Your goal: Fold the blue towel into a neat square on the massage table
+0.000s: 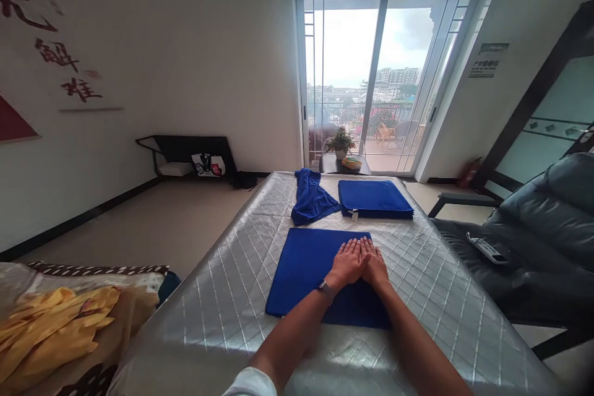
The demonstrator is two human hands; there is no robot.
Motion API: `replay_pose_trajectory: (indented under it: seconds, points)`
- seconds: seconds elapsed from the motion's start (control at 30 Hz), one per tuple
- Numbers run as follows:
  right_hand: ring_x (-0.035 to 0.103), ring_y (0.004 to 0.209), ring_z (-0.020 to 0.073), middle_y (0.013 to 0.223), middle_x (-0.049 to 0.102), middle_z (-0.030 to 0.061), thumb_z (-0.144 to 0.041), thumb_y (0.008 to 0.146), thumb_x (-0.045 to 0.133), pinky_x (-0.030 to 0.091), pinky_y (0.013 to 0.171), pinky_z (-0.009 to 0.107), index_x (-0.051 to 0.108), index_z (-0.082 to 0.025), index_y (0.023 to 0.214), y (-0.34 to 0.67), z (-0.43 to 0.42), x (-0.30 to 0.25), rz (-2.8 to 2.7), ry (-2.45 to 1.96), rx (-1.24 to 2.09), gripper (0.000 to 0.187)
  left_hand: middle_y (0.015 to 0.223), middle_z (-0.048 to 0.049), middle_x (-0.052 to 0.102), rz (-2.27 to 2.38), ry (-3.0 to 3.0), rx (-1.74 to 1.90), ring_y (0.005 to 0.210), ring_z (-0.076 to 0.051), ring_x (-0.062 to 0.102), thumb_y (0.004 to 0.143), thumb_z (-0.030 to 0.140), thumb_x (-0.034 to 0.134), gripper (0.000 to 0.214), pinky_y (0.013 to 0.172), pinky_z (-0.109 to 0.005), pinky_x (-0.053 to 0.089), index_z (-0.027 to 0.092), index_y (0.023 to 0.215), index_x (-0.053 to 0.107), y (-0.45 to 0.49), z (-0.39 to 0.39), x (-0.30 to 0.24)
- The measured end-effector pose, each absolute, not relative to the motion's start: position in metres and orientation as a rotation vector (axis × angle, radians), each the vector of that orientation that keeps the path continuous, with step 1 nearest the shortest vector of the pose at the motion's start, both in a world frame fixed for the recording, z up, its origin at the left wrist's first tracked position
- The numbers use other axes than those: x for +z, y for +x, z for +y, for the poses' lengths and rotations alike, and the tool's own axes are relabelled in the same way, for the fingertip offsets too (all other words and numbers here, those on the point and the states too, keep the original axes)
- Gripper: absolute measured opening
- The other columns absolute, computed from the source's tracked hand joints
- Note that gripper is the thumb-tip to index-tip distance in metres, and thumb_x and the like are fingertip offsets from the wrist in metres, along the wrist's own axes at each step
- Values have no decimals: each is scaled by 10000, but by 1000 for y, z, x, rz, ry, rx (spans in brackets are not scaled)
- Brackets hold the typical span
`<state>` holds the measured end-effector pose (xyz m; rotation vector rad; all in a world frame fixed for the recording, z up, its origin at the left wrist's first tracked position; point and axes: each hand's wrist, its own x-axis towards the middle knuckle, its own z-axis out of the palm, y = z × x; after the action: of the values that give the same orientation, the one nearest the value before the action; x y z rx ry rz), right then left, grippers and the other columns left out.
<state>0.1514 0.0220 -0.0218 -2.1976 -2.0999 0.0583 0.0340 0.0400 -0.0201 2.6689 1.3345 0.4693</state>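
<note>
A folded blue towel (301, 272) lies flat on the silver quilted cover (223, 284) in front of me. My left hand (348, 262) rests palm down near its far right corner, fingers stretched out. Right beside it, my right hand (375, 265) is also flat on the towel, and the two hands touch or overlap at the thumbs. Beyond them sits a neat stack of folded blue towels (375, 197) with a white tag (355, 215) at its near edge. To the left of the stack is a loose, crumpled blue towel (312, 198).
A dark armchair (524, 241) with a remote-like device (487, 250) on its seat stands close on the right. Yellow cloth (55, 322) is heaped at the lower left. Past the far edge, a small table (329, 164) holds a potted plant (341, 143) before sliding glass doors.
</note>
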Motion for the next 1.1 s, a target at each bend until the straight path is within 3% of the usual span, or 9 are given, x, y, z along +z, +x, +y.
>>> replay_pose_trajectory:
  seconds: [0.3, 0.5, 0.7, 0.9, 1.1]
  points:
    - [133, 1524, 189, 1647, 192, 73, -369, 1014, 164, 76, 1227, 377, 238, -72, 1574, 146, 25, -18, -2001, -2235, 122, 638, 1626, -93, 269, 1701, 2531, 305, 1516, -229, 195, 1016, 601, 76, 755, 1246, -437, 165, 137, 1561, 315, -77, 51, -24]
    - [161, 1519, 193, 1641, 221, 72, -349, 1005, 171, 92, 1225, 384, 259, -68, 1568, 145, 24, -17, -2006, -2224, 89, 635, 1636, -130, 215, 1934, 2413, 242, 1519, -257, 180, 1005, 640, 124, 787, 1233, -460, 184, 115, 1575, 259, -148, 49, -28]
    - [175, 1517, 199, 1609, 309, 93, -299, 1000, 167, 4, 1233, 408, 350, -71, 1538, 142, 4, -8, -2024, -2115, -102, 612, 1632, -147, 221, 1924, 2412, 279, 1518, -260, 180, 1006, 638, 112, 797, 1230, -458, 190, 98, 1570, 269, -151, 48, -32]
    - [141, 1524, 198, 1636, 227, 82, -361, 1014, 172, 103, 1232, 390, 272, -61, 1563, 145, -38, -14, -2052, -2161, 0, 634, 1622, -168, 242, 1966, 2415, 227, 1515, -279, 188, 1002, 633, 75, 832, 1238, -470, 151, 49, 1556, 287, -149, 49, -27]
    - [138, 1524, 204, 1641, 197, 81, -385, 1012, 189, 119, 1234, 396, 239, -67, 1573, 146, -47, -25, -2066, -2184, 95, 647, 1614, -124, 291, 1678, 2562, 350, 1513, -259, 203, 1006, 626, 96, 783, 1237, -450, 187, 118, 1564, 304, -88, 28, -14]
